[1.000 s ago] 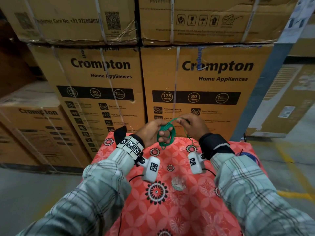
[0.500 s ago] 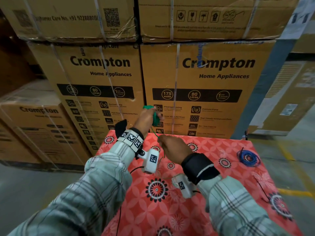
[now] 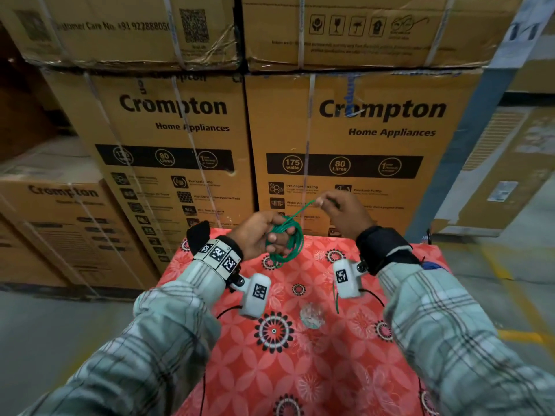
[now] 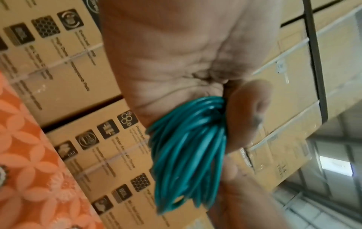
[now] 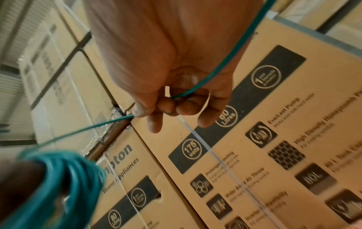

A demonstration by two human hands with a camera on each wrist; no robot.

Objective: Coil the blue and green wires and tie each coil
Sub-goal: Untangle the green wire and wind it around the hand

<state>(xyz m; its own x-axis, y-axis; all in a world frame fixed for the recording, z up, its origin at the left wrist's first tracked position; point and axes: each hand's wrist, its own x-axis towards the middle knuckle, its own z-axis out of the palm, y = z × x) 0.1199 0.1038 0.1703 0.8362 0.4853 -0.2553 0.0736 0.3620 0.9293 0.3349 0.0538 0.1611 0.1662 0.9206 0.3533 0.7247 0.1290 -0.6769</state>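
My left hand (image 3: 267, 235) grips a coil of green wire (image 3: 285, 244) above the far edge of the table; in the left wrist view the thumb (image 4: 248, 114) presses the bundled green wire (image 4: 186, 153) against the palm. My right hand (image 3: 333, 207), raised up and to the right of the coil, pinches the wire's free end (image 3: 303, 209) between thumb and fingers (image 5: 154, 106). The strand (image 5: 78, 131) runs taut from that pinch to the coil (image 5: 64, 182), and the tail (image 3: 335, 298) dangles below the right wrist. A sliver of the blue wire (image 3: 432, 265) shows behind my right sleeve.
The table wears a red floral cloth (image 3: 300, 355). Stacked cardboard appliance boxes (image 3: 345, 145) stand close behind its far edge, with more boxes (image 3: 45, 220) at the left. A small clear crumpled piece (image 3: 312, 315) lies on the cloth. Grey floor with yellow lines (image 3: 516, 336) lies to the right.
My right hand swung from low beside the left wrist up and to the right, drawing the free end out. The left hand lowered with the coil. The blue coil became mostly hidden by my sleeve.
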